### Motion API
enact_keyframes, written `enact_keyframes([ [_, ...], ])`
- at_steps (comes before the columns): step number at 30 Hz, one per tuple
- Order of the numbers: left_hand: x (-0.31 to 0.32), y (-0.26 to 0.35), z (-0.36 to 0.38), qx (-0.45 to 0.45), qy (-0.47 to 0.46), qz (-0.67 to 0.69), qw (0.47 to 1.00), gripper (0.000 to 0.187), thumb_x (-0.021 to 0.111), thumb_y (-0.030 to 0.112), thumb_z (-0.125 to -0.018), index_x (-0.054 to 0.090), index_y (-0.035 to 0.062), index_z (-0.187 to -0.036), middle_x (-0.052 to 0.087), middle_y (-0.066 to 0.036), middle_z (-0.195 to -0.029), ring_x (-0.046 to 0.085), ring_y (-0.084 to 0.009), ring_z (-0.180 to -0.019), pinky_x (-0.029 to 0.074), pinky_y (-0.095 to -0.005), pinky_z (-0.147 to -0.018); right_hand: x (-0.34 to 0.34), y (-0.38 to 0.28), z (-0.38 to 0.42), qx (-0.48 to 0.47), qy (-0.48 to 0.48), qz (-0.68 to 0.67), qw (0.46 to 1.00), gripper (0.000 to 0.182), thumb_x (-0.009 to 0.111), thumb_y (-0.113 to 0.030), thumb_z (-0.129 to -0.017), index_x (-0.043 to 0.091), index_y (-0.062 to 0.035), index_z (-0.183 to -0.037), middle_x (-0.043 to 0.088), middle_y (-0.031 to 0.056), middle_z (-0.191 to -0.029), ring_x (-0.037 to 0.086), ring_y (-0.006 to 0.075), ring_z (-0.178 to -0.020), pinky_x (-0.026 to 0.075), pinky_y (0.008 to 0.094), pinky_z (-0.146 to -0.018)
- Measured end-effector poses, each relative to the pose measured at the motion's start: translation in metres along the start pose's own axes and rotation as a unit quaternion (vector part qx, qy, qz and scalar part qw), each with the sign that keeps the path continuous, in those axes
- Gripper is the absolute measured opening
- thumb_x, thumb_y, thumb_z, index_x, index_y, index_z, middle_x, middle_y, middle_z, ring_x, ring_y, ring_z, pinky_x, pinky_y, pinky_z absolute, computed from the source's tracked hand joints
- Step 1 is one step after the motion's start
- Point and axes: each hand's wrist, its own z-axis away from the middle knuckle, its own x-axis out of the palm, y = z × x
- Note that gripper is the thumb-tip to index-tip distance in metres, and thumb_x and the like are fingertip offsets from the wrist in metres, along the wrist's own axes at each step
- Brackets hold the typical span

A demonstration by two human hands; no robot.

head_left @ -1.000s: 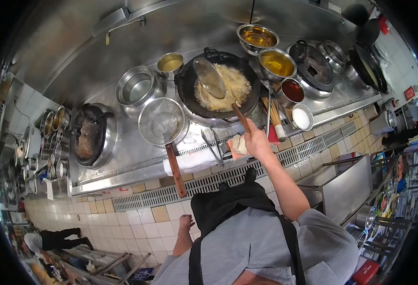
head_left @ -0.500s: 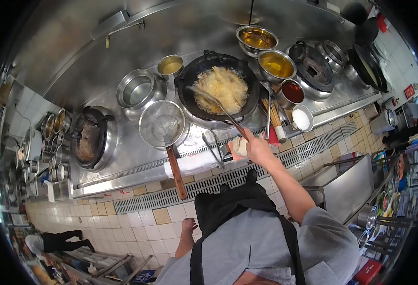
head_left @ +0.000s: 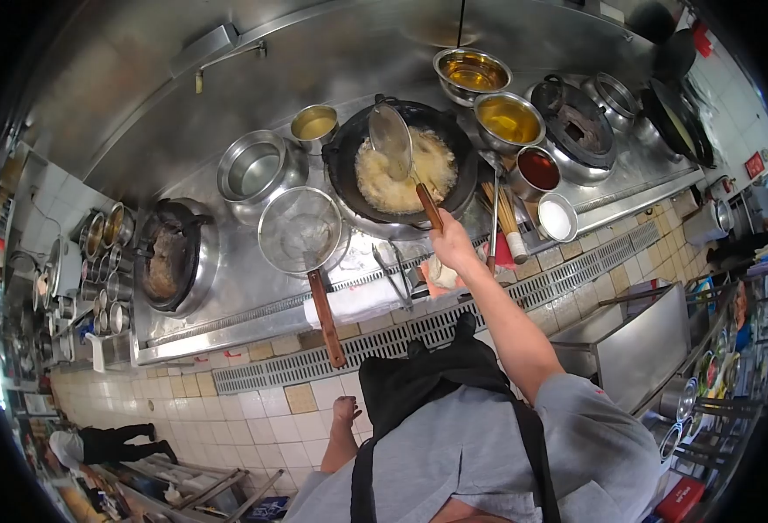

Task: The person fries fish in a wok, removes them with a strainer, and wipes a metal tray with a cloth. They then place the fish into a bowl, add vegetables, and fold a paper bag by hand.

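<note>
My right hand (head_left: 455,241) is closed round the wooden handle of a skimmer (head_left: 390,139). The skimmer's round head is raised and tilted over the far side of a black wok (head_left: 346,187). Pale food (head_left: 436,161) bubbles in oil inside the wok, partly hidden by the skimmer. My left hand (head_left: 346,409) hangs low beside my apron, away from the stove, its fingers loosely apart with nothing in them. A wire strainer (head_left: 299,228) lies left of the wok, its wooden handle reaching over the counter's front edge.
Two bowls of yellow oil (head_left: 509,119) stand right of the wok, near a pot of red sauce (head_left: 537,169) and a bowl of white powder (head_left: 557,217). A ladle (head_left: 494,200) and bamboo brush (head_left: 511,231) lie between. A person (head_left: 109,444) is at the lower left.
The skimmer has come up out of the frying food and turned, its head now upright above the wok. My right hand has shifted slightly left and nearer the wok.
</note>
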Motion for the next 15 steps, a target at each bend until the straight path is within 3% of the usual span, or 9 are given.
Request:
enact_keyframes([
  [4, 0.001, -0.004, 0.001, -0.004, -0.005, -0.014, 1.0, 0.022, 0.056, 0.012, -0.095, 0.062, 0.0019, -0.114, 0.063, -0.011, -0.104, 0.061, -0.0259, -0.088, 0.061, -0.0467, -0.078, -0.012, -0.017, 0.02, 0.016, 0.006, 0.208, 0.978, 0.057, 0.055, -0.01, -0.092, 0.044, 0.0038, -0.145, 0.069, 0.0351, -0.101, 0.066, 0.0515, -0.101, 0.051, 0.0554, -0.089],
  [7, 0.005, -0.009, 0.005, -0.028, -0.006, -0.036, 0.999, 0.025, 0.055, 0.012, -0.096, 0.063, 0.0018, -0.117, 0.064, -0.012, -0.106, 0.061, -0.0267, -0.091, 0.06, -0.0478, -0.08, 0.008, 0.001, 0.001, -0.002, 0.016, 0.231, 0.973, 0.059, 0.055, -0.008, -0.092, 0.04, 0.005, -0.148, 0.068, 0.0367, -0.095, 0.066, 0.0532, -0.098, 0.051, 0.0572, -0.089],
  [11, 0.006, -0.01, 0.015, -0.035, -0.01, -0.023, 0.999, 0.028, 0.054, 0.012, -0.096, 0.063, 0.0014, -0.121, 0.064, -0.013, -0.109, 0.062, -0.0279, -0.095, 0.06, -0.0483, -0.082, 0.001, -0.009, 0.019, -0.043, -0.05, 0.194, 0.979, 0.063, 0.056, -0.006, -0.088, 0.037, 0.0095, -0.147, 0.068, 0.0376, -0.091, 0.068, 0.0531, -0.091, 0.053, 0.0578, -0.085],
  [15, 0.0, -0.025, -0.006, -0.028, -0.036, -0.005, 0.999, 0.028, 0.055, 0.014, -0.097, 0.064, 0.0014, -0.12, 0.064, -0.013, -0.107, 0.062, -0.0273, -0.094, 0.061, -0.0473, -0.081, -0.024, -0.006, 0.033, -0.021, -0.011, 0.258, 0.966, 0.063, 0.058, -0.006, -0.087, 0.041, 0.0096, -0.146, 0.068, 0.0378, -0.091, 0.068, 0.0538, -0.091, 0.053, 0.0573, -0.085],
])
